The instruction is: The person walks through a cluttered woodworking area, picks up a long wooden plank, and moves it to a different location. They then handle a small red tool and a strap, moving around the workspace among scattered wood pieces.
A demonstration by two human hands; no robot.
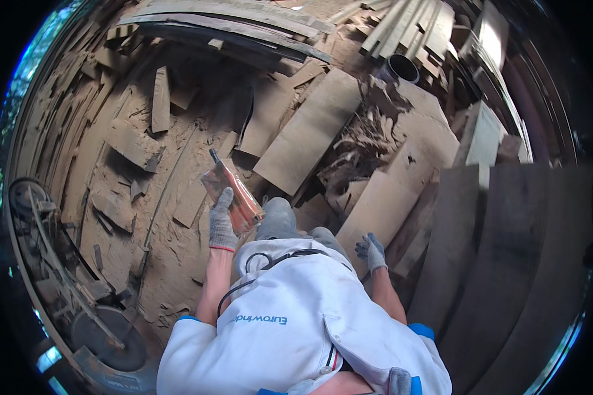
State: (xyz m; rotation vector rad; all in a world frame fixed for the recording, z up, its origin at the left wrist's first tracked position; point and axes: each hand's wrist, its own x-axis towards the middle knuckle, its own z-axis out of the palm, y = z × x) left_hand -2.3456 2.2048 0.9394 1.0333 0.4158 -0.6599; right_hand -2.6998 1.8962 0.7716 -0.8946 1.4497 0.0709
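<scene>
My left hand (222, 227), in a grey knit glove with a red cuff, is closed on the side of a shiny orange-red object (238, 191). It looks long and boxy, with a dark rod sticking up at its far end; its exact kind I cannot make out. My legs are just to its right. My right hand (372, 253), also gloved in grey, hangs low at my right side. Its fingers are apart and hold nothing. It is near a wide pale board (382, 204) leaning among the wood, though I cannot tell whether it touches.
Offcuts and sawdust cover the ground. A thick plank (313, 128) lies ahead, with splintered wood (375, 131) and a dark round container (399, 68) beyond. Big dark boards (500, 250) stand at right. A machine with wheels (109, 339) is at lower left. Stacked planks (237, 29) lie far off.
</scene>
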